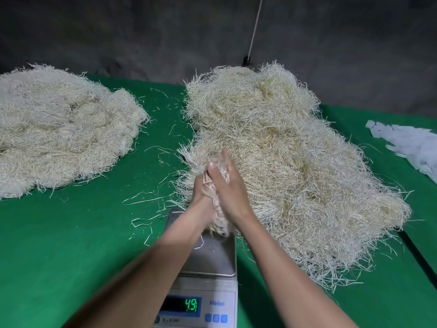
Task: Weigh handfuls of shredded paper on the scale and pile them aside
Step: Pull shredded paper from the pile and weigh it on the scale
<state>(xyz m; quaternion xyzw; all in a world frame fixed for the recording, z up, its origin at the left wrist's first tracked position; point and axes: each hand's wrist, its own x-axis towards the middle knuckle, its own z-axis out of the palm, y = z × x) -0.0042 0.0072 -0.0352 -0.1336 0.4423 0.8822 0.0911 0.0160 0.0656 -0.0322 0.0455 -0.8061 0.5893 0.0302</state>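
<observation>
**Grip.** A handful of pale, cream-coloured shredded paper strands point(218, 210) is pressed between the two hands. The right hand point(230, 185) lies flat against the bundle's right side, fingers straight and pointing far, thumb raised beside it; it presses and does not clench. The left hand point(199, 189) meets the bundle from the left. Its fingers are buried in the strands, so whether they curl round the paper cannot be told.

**Position.** The bundle hangs over the far end of the square steel pan point(212, 256) of the grey digital scale point(201, 287), its lower strands apparently touching the pan. The green-lit display point(191, 305) shows digits beginning 49; the last is blurred.

**Step.** The weighing step appears to be in hand. The handful is at the scale but is partly borne by the hands, so any reading is probably unreliable. The next move calls for both hands to let go so the display can settle. The weighed bundle then goes aside, probably to the separate heap of shredded paper point(59, 129) at far left.

**Pose.** Both forearms reach from the near edge and converge over the scale, wrists close together. The large supply heap of shredded paper point(283, 150) lies just right of the hands on the green cloth-covered table point(71, 245).
</observation>
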